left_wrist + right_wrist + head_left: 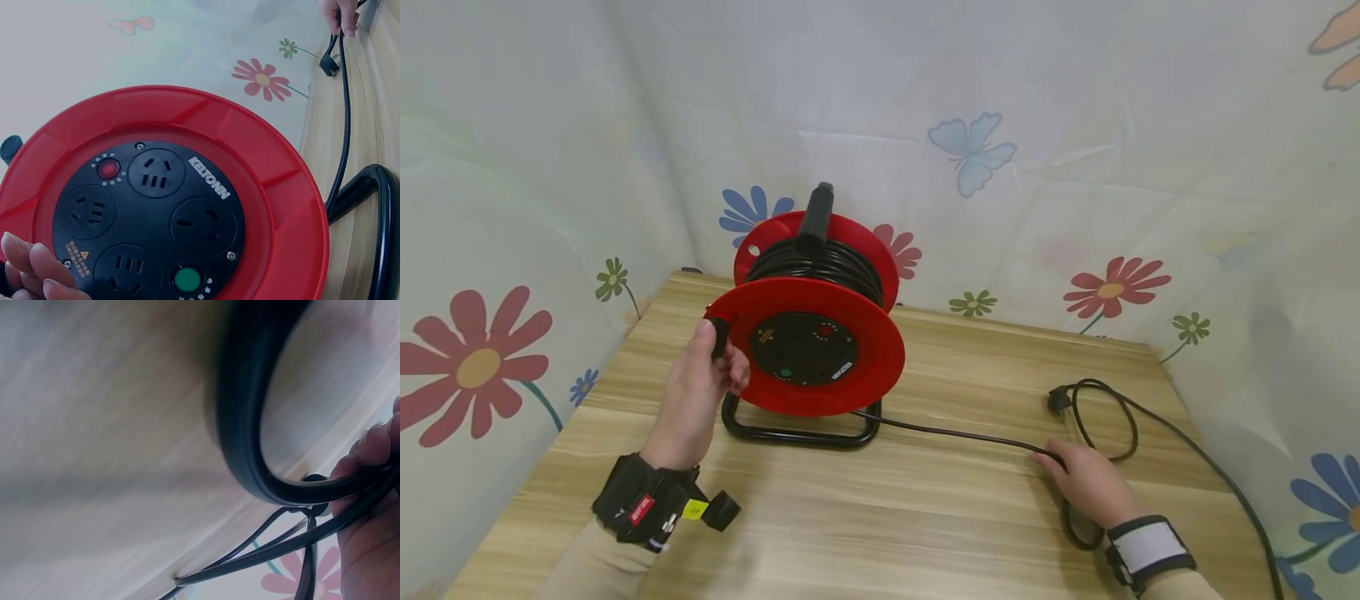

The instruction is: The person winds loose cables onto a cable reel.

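Note:
A red cable reel (868,367) wound with black cable stands on a black tube frame (797,437). My left hand (691,396) grips the black crank knob (719,335) at the left of its front disc; in the left wrist view only some fingers (45,269) show beside the socket panel (147,212). From the reel's underside a black cable (955,432) runs right to my right hand (1093,482), which holds it between thumb and fingers, low over the table. The right wrist view has a thick cable loop (240,419) curving into the palm (375,550).
Beyond the right hand lies a black plug (1059,401) with looped cable. Another stretch of cable (1217,471) trails down the table's right side. A black carrying handle (817,218) tops the reel. Behind the wooden table (940,508) hangs a flower-printed sheet (1075,167).

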Motion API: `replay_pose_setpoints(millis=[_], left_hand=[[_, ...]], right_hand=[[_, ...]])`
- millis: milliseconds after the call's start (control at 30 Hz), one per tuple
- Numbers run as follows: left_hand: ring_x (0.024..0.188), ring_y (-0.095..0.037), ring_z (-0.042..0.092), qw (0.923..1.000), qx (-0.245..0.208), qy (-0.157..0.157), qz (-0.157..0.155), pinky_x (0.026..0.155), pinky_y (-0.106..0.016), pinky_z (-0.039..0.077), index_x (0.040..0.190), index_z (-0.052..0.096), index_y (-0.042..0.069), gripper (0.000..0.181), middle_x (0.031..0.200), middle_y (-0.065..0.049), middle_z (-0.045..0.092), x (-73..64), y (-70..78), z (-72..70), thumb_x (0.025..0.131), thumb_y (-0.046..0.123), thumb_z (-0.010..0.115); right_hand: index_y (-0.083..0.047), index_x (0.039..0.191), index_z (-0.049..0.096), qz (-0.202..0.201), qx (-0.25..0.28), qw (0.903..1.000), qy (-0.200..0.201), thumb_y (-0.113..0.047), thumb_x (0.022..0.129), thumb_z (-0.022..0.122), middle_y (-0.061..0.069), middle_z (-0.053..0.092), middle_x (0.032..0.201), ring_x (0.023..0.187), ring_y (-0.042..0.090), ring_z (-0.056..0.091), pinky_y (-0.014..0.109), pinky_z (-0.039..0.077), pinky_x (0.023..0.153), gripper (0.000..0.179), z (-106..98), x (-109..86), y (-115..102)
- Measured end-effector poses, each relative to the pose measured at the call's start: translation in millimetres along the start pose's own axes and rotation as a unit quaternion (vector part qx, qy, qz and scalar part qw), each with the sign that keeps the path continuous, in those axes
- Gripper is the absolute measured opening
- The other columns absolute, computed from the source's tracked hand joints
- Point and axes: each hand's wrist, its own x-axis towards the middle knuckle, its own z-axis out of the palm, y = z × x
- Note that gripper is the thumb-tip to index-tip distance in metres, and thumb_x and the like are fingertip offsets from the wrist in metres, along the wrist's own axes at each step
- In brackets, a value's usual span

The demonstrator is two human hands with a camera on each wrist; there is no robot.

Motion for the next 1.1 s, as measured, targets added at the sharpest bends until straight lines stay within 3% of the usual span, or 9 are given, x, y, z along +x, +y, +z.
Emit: replay_pose_setpoints(millis=[400,733,1100], left_hand=[[0.073,-0.023,0.049,0.9995,0.029,-0.009,-0.007,0.070,-0.031,0.043,0.102,0.037,0.007,0.047,0.075,-0.002,0.047,3.3,9.7,6.3,0.100,0.053,0.025],[0.077,-0.029,0.049,0.9967,0.081,0.005,0.001,0.069,-0.034,0.043,0.095,0.041,0.008,0.047,0.076,-0.008,0.048,5.5,19.1,12.8,0.099,0.054,0.029],[0.076,-0.027,0.049,0.9965,0.083,-0.002,0.010,0.069,-0.032,0.042,0.092,0.042,0.009,0.044,0.073,-0.005,0.049,8.0,24.3,20.4,0.100,0.051,0.031]], right_hand=[[-0.016,0.073,0.051,0.016,0.005,0.9997,-0.016,-0.032,0.094,0.059,-0.004,0.045,0.057,0.050,0.010,0.039,0.028,0.033,0.045,0.027,0,5.4,-12],[-0.017,0.073,0.053,-0.004,0.000,1.0000,-0.001,-0.033,0.093,0.059,-0.005,0.045,0.057,0.050,0.009,0.039,0.029,0.033,0.047,0.026,8,11.6,-17],[-0.017,0.071,0.049,-0.006,0.008,0.9999,-0.009,-0.032,0.093,0.059,-0.006,0.041,0.056,0.048,0.008,0.037,0.027,0.031,0.043,0.029,10,15.2,-26]])
